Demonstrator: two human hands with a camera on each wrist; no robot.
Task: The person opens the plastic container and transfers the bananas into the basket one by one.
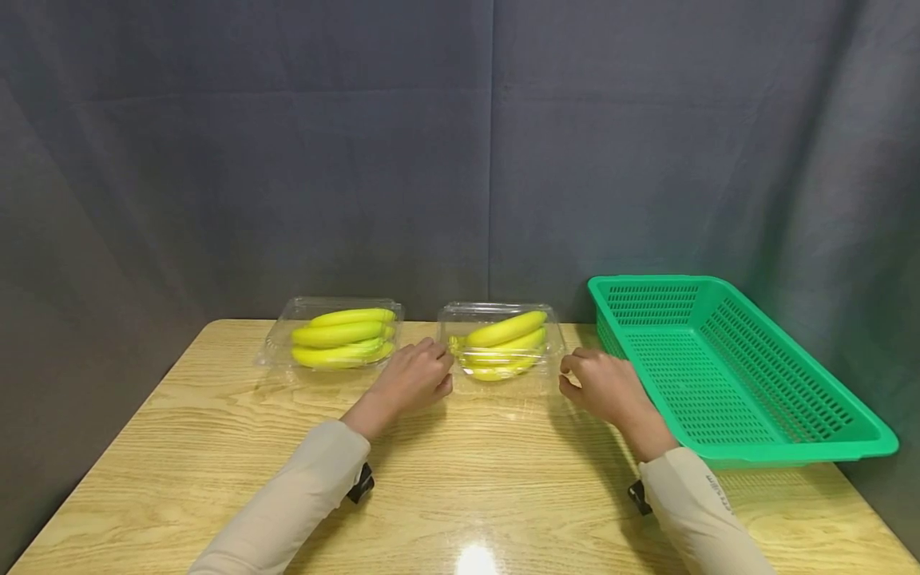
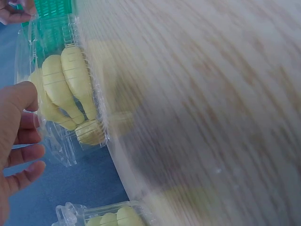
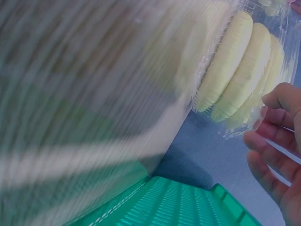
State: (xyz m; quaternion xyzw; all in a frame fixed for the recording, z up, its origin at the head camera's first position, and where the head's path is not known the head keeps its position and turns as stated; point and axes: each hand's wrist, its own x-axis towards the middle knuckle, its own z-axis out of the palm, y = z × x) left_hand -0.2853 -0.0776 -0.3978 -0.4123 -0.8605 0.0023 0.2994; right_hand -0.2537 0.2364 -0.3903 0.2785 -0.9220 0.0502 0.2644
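Bananas (image 1: pixel 506 329) lie inside a clear plastic clamshell box (image 1: pixel 553 339) in the middle of the table, between both hands. Beside its left side is the left hand (image 1: pixel 418 374), with thumb and fingers apart; in the left wrist view its thumb (image 2: pixel 28 94) overlaps the plastic edge. At the box's right side, the right hand (image 1: pixel 602 383) has its fingers loosely bent, and in the right wrist view its thumb and forefinger are right at the corner of the plastic. Farther left stands a second clear box (image 1: pixel 276 339), also with bananas (image 1: pixel 341 334) inside.
A green perforated basket (image 1: pixel 783 459) stands at the right of the wooden table (image 1: pixel 460 487), close to the right forearm. Grey curtain (image 1: pixel 402 160) hangs behind the table. Dark wrist cameras show under both sleeves.
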